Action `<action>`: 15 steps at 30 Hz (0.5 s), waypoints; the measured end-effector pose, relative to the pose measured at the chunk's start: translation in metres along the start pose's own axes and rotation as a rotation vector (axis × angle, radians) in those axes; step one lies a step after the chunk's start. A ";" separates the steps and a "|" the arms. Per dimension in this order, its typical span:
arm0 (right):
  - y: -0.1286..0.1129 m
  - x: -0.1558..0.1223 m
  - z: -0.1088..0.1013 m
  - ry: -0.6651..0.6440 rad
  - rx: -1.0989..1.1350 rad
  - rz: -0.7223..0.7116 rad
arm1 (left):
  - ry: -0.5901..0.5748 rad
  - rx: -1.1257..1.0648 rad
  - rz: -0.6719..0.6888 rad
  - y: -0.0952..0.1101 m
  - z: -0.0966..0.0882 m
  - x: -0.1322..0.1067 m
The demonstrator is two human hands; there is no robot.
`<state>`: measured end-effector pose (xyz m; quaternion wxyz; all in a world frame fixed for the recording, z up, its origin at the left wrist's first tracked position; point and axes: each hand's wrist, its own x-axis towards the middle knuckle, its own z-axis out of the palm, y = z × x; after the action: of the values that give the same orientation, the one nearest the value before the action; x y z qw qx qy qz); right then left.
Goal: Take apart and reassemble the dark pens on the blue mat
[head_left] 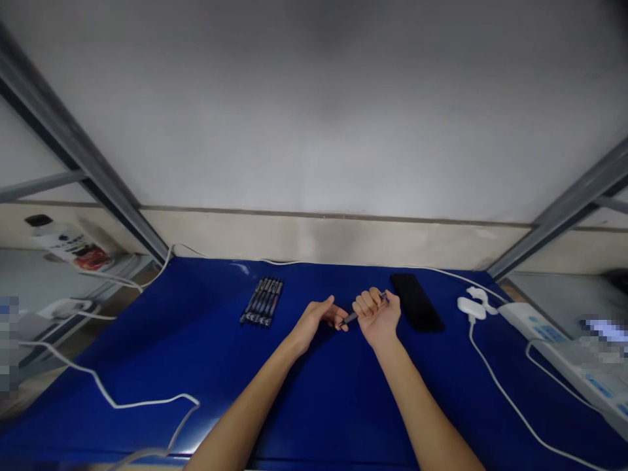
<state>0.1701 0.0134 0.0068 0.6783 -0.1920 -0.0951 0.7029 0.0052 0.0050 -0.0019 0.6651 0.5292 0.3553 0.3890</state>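
**Two hands hold a dark pen above a blue table**

We see the left hand (311,324) and right hand (377,317) meeting over the blue table (196,366). The dark pen (349,319) lies slanted between them. The right fingers (367,302) curl closed around its far end, and the left fingertips (342,322) pinch its near end. Left of those fingertips lies a row of pens (261,301), side by side. Just right of the right fingers sits a black phone (417,302). Further right are a white charger (471,307), a white cable (515,412) and a power strip (532,324), cut off by the frame's edge. The hands hide the pen's middle, so we cannot make out its markings. Blurred blocks cover patches at both sides.
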 end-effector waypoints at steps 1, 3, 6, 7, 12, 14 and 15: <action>0.000 0.000 0.000 0.000 0.003 0.002 | -0.003 -0.004 -0.002 0.000 0.000 0.000; 0.000 -0.001 0.001 0.012 0.008 -0.005 | 0.000 -0.008 0.001 -0.001 0.000 0.000; 0.000 0.000 0.003 0.039 0.012 -0.002 | 0.015 -0.008 0.014 -0.001 -0.001 0.000; 0.000 0.000 0.003 0.042 0.012 0.003 | 0.016 -0.009 0.014 -0.002 -0.001 0.000; 0.001 0.001 -0.002 -0.012 -0.007 0.006 | 0.003 -0.028 0.007 -0.004 -0.003 0.001; 0.001 0.002 -0.004 -0.038 -0.032 -0.020 | 0.008 -0.042 0.012 -0.005 -0.003 0.002; 0.002 0.003 -0.004 -0.045 -0.049 -0.035 | 0.012 -0.046 0.012 -0.005 -0.003 0.002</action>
<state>0.1700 0.0155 0.0020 0.6833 -0.1909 -0.1308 0.6925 0.0044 0.0072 -0.0076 0.6725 0.5136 0.3470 0.4044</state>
